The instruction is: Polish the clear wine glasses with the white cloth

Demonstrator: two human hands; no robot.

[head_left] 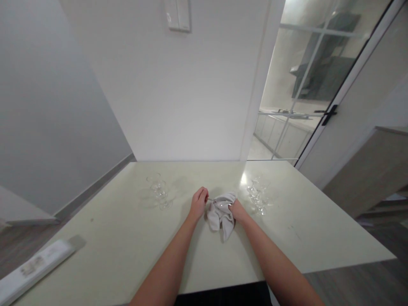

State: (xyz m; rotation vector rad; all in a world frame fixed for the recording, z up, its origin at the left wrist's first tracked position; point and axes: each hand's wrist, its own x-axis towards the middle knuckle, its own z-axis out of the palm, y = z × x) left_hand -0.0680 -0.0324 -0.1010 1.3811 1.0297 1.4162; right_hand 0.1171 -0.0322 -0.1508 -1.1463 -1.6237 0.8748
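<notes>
A stemmed glass (222, 204) lies on its side above the table, its bowl partly wrapped in a light grey cloth (216, 216). My left hand (199, 202) is closed on the foot end of its thin stem. On the other side, my right hand (237, 210) grips the cloth at the bowl, with some fingers hidden in the folds. Loose corners of the cloth hang down toward me. Clear stemmed glasses stand to the left (159, 191) and to the right (256, 196) of my hands; their outlines overlap, so I cannot tell how many.
The pale table (121, 238) meets a white wall at its far edge. A long white box (35, 265) lies at the near left. Beyond the right side are a glazed panel (295, 80) and a door with a black handle (330, 114).
</notes>
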